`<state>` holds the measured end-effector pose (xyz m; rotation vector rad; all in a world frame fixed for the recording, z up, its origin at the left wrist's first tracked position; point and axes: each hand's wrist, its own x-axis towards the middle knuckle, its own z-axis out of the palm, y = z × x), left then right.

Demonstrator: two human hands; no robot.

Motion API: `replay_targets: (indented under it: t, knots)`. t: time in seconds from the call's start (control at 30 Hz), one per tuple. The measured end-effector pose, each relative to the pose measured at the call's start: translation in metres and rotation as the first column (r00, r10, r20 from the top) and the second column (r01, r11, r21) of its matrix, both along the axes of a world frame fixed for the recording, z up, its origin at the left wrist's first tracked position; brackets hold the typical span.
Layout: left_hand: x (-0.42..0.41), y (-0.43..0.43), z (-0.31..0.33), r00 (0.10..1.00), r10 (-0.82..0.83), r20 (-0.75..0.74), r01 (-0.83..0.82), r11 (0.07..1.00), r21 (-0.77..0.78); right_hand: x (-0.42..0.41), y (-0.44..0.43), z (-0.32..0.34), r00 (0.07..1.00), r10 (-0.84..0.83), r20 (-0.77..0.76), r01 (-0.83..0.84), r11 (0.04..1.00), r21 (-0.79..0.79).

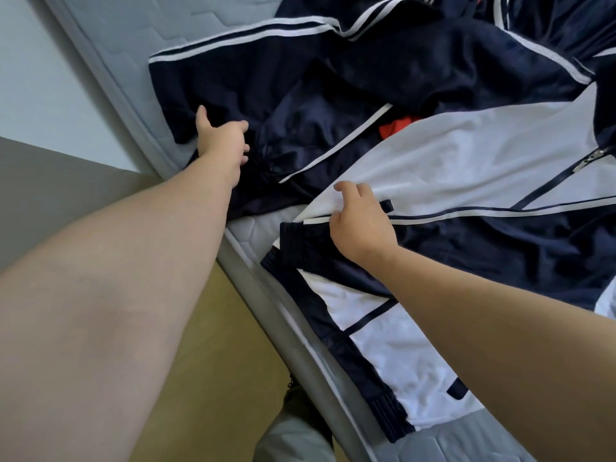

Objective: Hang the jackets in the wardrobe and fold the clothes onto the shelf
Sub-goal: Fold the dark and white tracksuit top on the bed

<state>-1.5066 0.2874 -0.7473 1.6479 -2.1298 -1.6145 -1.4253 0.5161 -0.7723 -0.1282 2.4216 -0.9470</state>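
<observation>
A grey quilted mattress [133,45] with a stitched zigzag pattern and a smooth piped edge runs diagonally from the upper left to the lower right. Beside it lies a yellowish floor [206,345], and a pale wall meets a grey band at the left. A grey trouser leg [293,435] of the person shows at the bottom.

Several garments of slick, slightly glossy sports fabric lie heaped on the mattress. A navy garment with white stripes [266,81] is spread across the upper part, its paired white stripes running roughly left to right and its gathered, drawstring end bunched near the mattress edge. The left hand [223,141] reaches into that bunched end, thumb spread upward, the fingers curled into the dark cloth; whether they actually grip it I cannot tell.

A navy and white jacket [450,168] lies nearer, its long axis running from the ribbed navy hem [300,238] at the mattress edge up toward the right, where a zip with a metal pull [596,155] runs along the white panel. The right hand [360,225] pinches the white front edge of this jacket between thumb and curled fingers, just above the hem. A scrap of red cloth [396,126] shows between the two garments.
</observation>
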Motion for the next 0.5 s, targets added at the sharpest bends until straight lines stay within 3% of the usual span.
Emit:
replay_targets:
  t: [0.33, 0.43, 0.5]
  knots:
    - [-0.032, -0.034, -0.001, 0.991, 0.131, -0.009, -0.125, 0.963, 0.237, -0.021, -0.013, -0.009, 0.996, -0.071, 0.050, 0.070, 0.997, 0.018]
    - [-0.035, -0.040, 0.000, 0.974, 0.224, -0.033, -0.216, 0.964, 0.156, -0.021, -0.012, -0.012, 0.997, -0.061, 0.052, 0.059, 0.998, 0.030]
    - [-0.042, -0.040, 0.002, 0.978, 0.186, -0.091, -0.185, 0.983, 0.019, -0.021, -0.012, -0.015, 0.996, -0.064, 0.056, 0.063, 0.998, 0.025]
